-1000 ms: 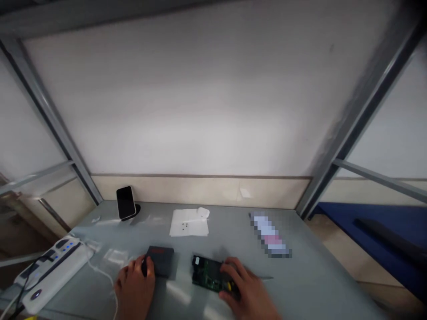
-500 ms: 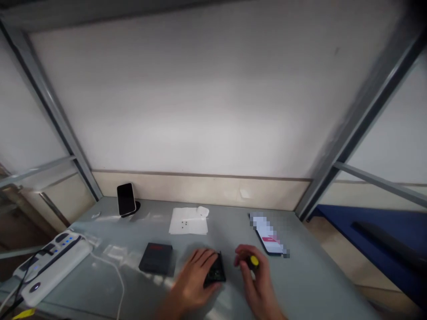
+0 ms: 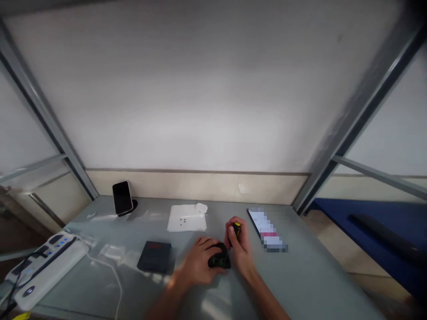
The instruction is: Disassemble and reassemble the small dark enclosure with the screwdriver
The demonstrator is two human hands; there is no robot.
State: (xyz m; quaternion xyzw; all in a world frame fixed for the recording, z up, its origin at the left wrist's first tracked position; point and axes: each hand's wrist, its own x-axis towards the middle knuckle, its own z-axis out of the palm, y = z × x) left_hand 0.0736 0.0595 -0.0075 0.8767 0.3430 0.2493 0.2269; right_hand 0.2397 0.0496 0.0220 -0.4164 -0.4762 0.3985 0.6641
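Observation:
My left hand (image 3: pixel 201 263) is wrapped around a small black open case with a green circuit board inside (image 3: pixel 218 261), holding it at the table's surface. In my right hand (image 3: pixel 240 243) is a screwdriver (image 3: pixel 236 227) with a black and yellow handle, gripped in closed fingers. The handle's end points up, and the tip is hidden by the hand beside the case's right edge. Several tiny dark screws (image 3: pixel 182 221) lie on a white sheet of paper (image 3: pixel 193 226) beyond my hands.
A flat dark box (image 3: pixel 154 257) sits left of my left hand. A phone with a lit screen (image 3: pixel 266 229) lies to the right. At the back left stands a black-screened device (image 3: pixel 122 198). A white power strip (image 3: pixel 50 271) with a cable (image 3: pixel 117 278) occupies the left side.
My right hand has moved left and away from me, bringing the screwdriver upright against the case. The left hand and the case have shifted slightly right.

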